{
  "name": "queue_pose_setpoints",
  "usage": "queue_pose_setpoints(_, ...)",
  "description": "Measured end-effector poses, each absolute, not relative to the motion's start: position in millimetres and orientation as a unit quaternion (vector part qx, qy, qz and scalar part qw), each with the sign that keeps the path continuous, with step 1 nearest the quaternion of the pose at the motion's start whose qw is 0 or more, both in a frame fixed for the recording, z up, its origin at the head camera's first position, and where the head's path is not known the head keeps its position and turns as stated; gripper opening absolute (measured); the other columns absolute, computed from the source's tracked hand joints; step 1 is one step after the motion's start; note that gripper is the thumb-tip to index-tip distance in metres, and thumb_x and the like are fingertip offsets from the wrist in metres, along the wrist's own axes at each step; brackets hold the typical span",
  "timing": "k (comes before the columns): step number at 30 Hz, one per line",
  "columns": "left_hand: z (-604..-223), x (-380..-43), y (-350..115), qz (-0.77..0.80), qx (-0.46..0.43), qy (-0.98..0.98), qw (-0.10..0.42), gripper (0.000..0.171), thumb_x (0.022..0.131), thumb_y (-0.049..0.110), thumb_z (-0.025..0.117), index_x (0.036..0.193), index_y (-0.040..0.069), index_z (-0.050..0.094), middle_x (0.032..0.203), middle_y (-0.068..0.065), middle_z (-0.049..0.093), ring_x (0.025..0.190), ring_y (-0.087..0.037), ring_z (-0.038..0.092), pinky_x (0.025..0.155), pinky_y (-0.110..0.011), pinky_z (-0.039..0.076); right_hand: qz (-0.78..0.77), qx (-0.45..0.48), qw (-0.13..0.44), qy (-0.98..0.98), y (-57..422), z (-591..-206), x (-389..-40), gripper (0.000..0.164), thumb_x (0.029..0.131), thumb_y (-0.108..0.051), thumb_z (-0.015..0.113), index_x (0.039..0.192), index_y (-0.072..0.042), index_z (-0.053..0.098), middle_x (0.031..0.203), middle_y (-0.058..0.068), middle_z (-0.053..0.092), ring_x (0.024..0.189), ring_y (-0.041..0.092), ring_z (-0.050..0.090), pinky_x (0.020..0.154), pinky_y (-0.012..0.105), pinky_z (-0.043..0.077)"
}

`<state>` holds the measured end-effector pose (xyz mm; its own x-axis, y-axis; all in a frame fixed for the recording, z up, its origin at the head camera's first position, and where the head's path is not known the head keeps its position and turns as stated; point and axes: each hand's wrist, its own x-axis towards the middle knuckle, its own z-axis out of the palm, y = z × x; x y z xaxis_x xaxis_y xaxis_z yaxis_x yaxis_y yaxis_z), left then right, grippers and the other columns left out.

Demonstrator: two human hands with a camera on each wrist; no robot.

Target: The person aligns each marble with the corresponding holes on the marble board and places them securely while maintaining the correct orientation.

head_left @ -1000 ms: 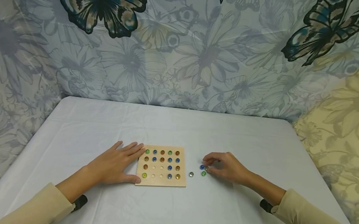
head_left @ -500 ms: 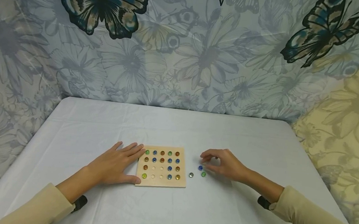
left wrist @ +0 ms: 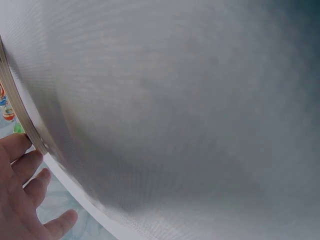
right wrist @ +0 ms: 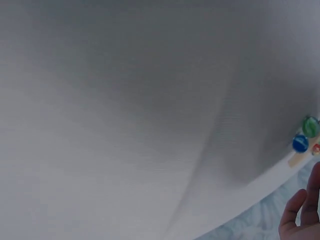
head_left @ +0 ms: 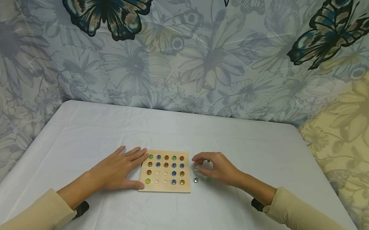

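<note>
A light wooden board (head_left: 164,187) with rows of round hollows lies on the table, most hollows filled with green, blue and amber marbles. Several hollows in its two nearer rows hold none. My left hand (head_left: 116,168) rests at the board's left side, fingers spread over the edge and thumb at the near corner. Just right of the board, my right hand (head_left: 217,168) pinches a clear marble (head_left: 196,168) between thumb and fingers. Another clear marble (head_left: 196,180) sits on the cloth below it. A green marble (right wrist: 311,127) and a blue marble (right wrist: 300,143) show in the right wrist view.
A white cloth (head_left: 125,211) covers the table. Behind it hangs a fabric backdrop (head_left: 189,57) printed with flowers and butterflies. Dark bands (head_left: 82,210) circle both wrists below the beige sleeves.
My right hand has picked up a clear marble from beside the blue and green ones and moved left toward the board. It now covers the blue marble in the head view. My left hand stays put.
</note>
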<state>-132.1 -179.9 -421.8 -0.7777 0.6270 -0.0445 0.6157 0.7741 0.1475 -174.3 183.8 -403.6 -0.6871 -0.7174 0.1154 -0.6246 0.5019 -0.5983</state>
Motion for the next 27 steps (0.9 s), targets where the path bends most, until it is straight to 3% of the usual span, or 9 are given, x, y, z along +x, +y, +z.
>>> queue_pose_setpoints(20,-423.4,-132.8,-179.9,0.058,0.334,0.94,0.045,0.099,0.086,0.082,0.042,0.155,0.012,0.036,0.16,-0.008,0.033,0.147,-0.03,0.031,0.114,-0.063,0.023,-0.332,-0.436,0.1,0.83,131.1,-402.5,-170.1,0.031,0.085,-0.005,0.078,0.115,-0.004,0.07,0.102,-0.004,0.074,0.096,0.008,0.067,0.093,0.032,0.052)
queue_pose_setpoints(27,-422.5,-132.9,-180.5,0.057,0.333,0.94,0.04,0.098,0.086,0.081,0.043,0.155,0.012,0.036,0.16,-0.008,0.034,0.147,-0.029,0.031,0.114,-0.062,0.023,-0.313,-0.445,0.105,0.833,117.4,-403.5,-167.2,0.031,0.087,-0.011,0.078,0.116,-0.007,0.071,0.103,-0.005,0.073,0.095,0.008,0.064,0.089,0.033,0.052)
